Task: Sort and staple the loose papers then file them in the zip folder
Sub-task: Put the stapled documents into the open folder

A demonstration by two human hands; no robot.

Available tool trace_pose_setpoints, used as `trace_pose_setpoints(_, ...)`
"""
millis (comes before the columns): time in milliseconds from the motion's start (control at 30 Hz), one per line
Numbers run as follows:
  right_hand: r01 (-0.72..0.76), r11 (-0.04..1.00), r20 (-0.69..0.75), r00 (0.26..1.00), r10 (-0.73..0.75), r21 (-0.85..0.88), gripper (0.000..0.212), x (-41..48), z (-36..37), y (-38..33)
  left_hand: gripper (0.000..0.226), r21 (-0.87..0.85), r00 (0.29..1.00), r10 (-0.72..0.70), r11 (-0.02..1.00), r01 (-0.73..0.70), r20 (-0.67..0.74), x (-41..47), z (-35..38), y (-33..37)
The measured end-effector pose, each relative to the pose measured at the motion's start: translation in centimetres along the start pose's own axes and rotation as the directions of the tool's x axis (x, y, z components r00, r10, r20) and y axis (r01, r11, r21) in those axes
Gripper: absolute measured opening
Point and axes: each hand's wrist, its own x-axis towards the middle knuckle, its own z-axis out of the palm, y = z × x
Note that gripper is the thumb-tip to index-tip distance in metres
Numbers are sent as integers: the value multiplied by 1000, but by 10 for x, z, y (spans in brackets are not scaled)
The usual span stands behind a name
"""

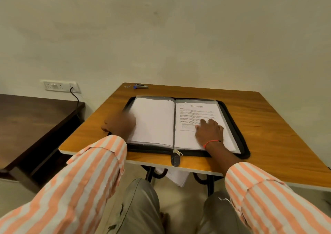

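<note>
zip folder [154,151] is lying open flat mid-way on the wooden table [268,126], black fabric rim, metal zip pull [176,157] hanging over the near edge. clear glossy sleeves are holding papers: left page [154,119] showing blank white, right page [197,112] showing print i am failing to read. right hand [209,131] is pressing flat on the right page, fingers spread, gripping nothing. left hand [121,124] is sitting at the folder's left edge, blurred; i cannot tell its grip. small stapler [141,86] is lying at the far corner.

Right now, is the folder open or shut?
Open. The folder lies spread flat on the table, both pages showing, and its zipper pull rests at the front.
</note>
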Motion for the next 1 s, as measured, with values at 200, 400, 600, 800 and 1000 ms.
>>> trace_pose_setpoints(200, 372, 908, -50, 928, -370, 193, 30, -11, -10, -35, 74, -100, 993, -61, 992, 71, 106, 24, 0, -28)
trace_pose_setpoints(400, 432, 860, 93, 878, -470, 270, 53, -29, -9, -79, 48, -266, 961, 159, 959, -96, 224, 35, -10, -44)
trace_pose_setpoints(600, 545, 773, 23, 813, -582, 323, 69, -40, -17, -94, 40, -680, 914, 238, 731, 55, 329, 28, -46, -46)
trace_pose_setpoints(800, 548, 643, -107, 799, -592, 534, 64, -42, -37, -119, 43, -958, 764, 586, 80, 276, 269, -11, -79, -45)
trace_pose_setpoints(1000, 502, 416, -328, 845, -421, 759, 70, -31, -74, -120, 47, -851, 558, 810, -159, 501, 178, -45, -48, 1)
